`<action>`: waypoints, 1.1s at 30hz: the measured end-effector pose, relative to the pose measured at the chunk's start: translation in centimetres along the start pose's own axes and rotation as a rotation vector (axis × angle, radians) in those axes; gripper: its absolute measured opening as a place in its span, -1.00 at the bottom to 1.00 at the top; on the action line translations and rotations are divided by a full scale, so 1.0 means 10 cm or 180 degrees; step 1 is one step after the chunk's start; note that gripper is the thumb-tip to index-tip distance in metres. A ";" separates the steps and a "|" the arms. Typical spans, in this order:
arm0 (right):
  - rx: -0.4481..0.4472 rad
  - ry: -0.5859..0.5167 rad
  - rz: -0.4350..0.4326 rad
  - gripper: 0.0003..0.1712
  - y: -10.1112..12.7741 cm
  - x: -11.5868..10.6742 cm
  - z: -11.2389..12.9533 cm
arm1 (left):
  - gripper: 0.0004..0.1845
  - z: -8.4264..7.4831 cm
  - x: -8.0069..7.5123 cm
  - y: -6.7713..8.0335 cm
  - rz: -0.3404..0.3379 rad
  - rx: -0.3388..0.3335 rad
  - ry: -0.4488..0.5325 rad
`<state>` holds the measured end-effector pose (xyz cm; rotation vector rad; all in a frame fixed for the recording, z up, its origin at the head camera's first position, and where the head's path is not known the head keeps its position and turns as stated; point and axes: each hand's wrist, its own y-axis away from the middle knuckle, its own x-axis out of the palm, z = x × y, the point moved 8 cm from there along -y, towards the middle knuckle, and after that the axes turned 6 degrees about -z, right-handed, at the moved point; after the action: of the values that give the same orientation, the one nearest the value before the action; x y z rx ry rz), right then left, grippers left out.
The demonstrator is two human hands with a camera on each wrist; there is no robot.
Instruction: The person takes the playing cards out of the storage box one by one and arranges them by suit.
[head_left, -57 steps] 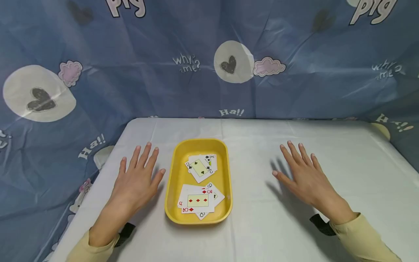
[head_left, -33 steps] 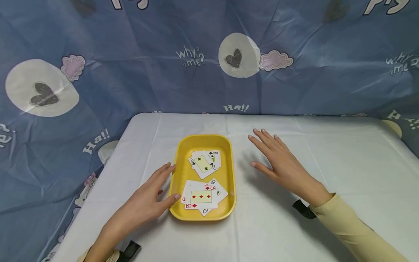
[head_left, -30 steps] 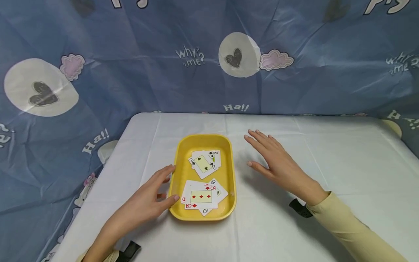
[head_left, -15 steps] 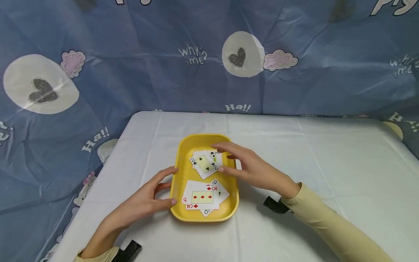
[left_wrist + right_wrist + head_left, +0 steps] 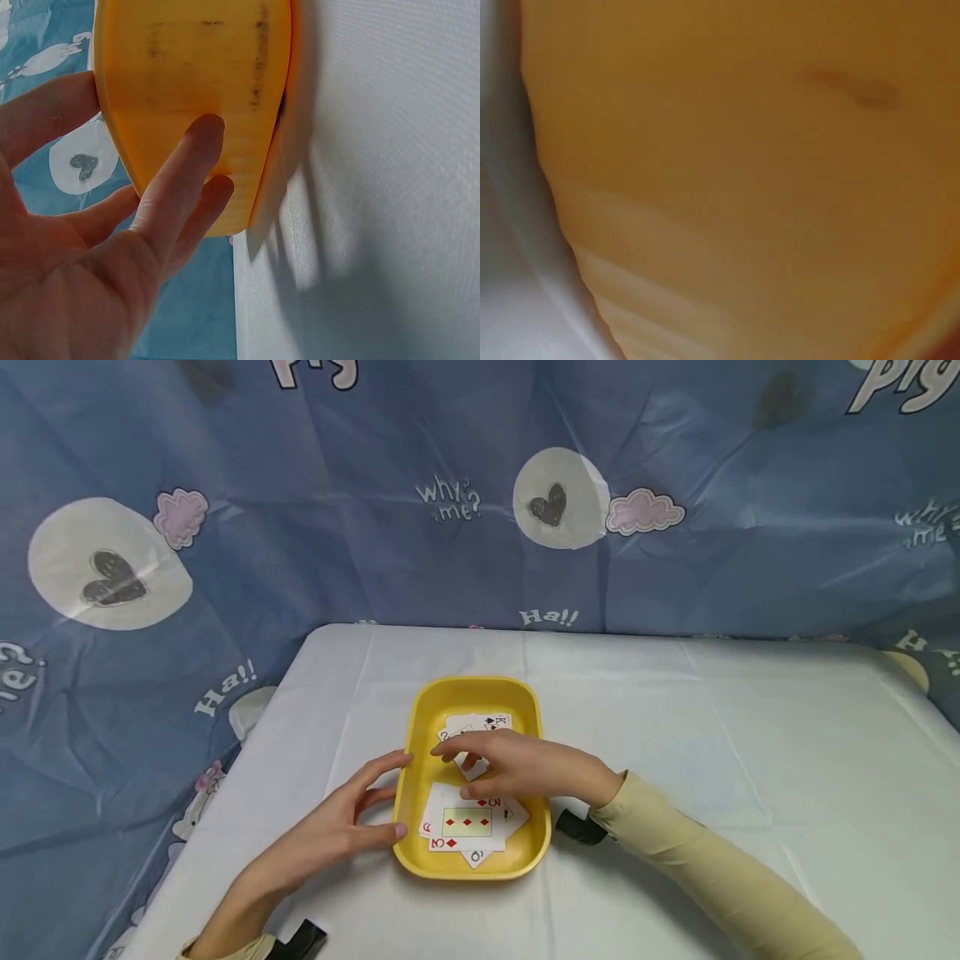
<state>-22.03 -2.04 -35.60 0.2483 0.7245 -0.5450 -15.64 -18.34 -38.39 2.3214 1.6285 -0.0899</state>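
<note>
A yellow tray (image 5: 534, 718) sits mid-table and holds two small heaps of playing cards. The near heap (image 5: 465, 823) shows a three of diamonds on top. The far heap (image 5: 483, 723) shows a king of clubs; the rest of it is hidden under my right hand (image 5: 453, 770), which reaches across the tray with its fingers down on those cards. Whether it pinches a card is hidden. My left hand (image 5: 382, 797) touches the tray's left wall (image 5: 195, 67) with straight, spread fingers (image 5: 187, 165). The right wrist view shows only blurred yellow tray (image 5: 742, 150).
A white cloth covers the table (image 5: 712, 735), which has wide bare areas to the right and behind the tray. A blue printed curtain (image 5: 337, 568) hangs behind and to the left. Black wrist straps (image 5: 573, 827) sit at both wrists.
My right hand has swung left from the bare table into the tray and come down over the far heap. My left hand slid right against the tray's left wall and stays there.
</note>
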 end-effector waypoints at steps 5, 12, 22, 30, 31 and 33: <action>0.0090 0.0282 0.0223 -0.38 -0.03 0.12 -0.05 | -0.12 0.02 0.02 0.01 0.0003 -0.0005 0.0005; 0.0115 0.0390 0.0362 -0.38 -0.10 0.18 -0.08 | -0.13 0.03 0.04 0.02 0.0043 -0.0001 0.0033; -0.0059 0.0196 0.0763 -0.31 -0.19 0.24 -0.13 | -0.14 0.01 0.04 0.00 0.0015 0.0015 -0.0027; -0.0225 0.0540 0.0957 -0.26 -0.24 0.34 -0.13 | -0.13 0.01 0.05 0.00 0.0006 -0.0055 -0.0021; -0.0243 0.0572 0.0951 -0.28 -0.24 0.34 -0.12 | -0.13 0.00 0.04 0.00 -0.0003 -0.0056 -0.0023; -0.0267 0.0624 0.0928 -0.33 -0.25 0.35 -0.11 | -0.13 0.00 0.04 0.00 -0.0011 -0.0064 -0.0020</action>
<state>-21.86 -4.99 -38.87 0.3257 0.8815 -0.2138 -15.45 -17.97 -38.48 2.3012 1.6231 -0.0814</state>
